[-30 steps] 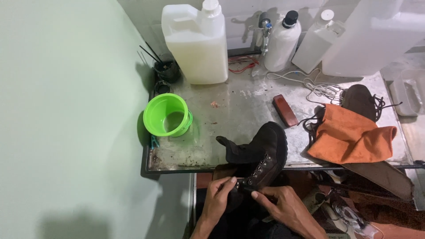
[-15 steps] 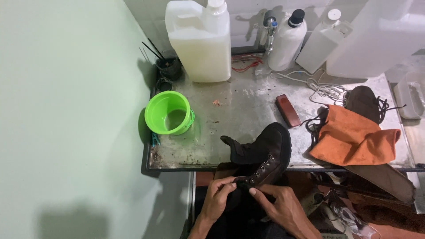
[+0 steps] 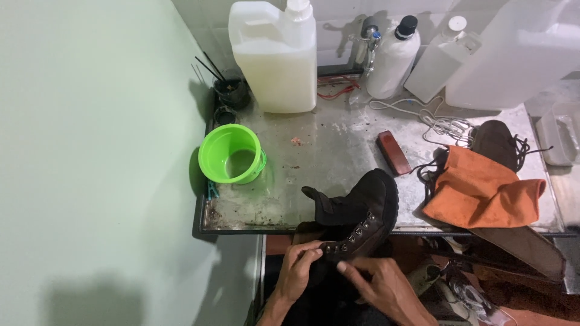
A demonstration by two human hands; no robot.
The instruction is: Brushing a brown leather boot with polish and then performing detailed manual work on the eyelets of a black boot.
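A dark brown lace-up boot (image 3: 361, 212) lies with its toe on the front edge of the metal worktable (image 3: 338, 151) and its shaft toward me. My left hand (image 3: 299, 267) pinches the boot's eyelet row near the top of the shaft. My right hand (image 3: 379, 284) rests just right of it, fingers on the same eyelet edge. The tongue sticks up to the left of the boot. A second dark boot (image 3: 496, 142) lies at the right, partly under an orange cloth (image 3: 481, 192).
A green plastic bucket (image 3: 231, 154) stands at the table's left. At the back are a large translucent jug (image 3: 275, 55), a white bottle with a black cap (image 3: 394, 55), other white containers, a small black pot of brushes (image 3: 232, 92). A brown brush (image 3: 393, 152) and white cord (image 3: 436, 121) lie mid-table.
The view has drifted slightly. My hands have stayed at the boot's eyelets, with the fingers shifting a little along the lacing edge.
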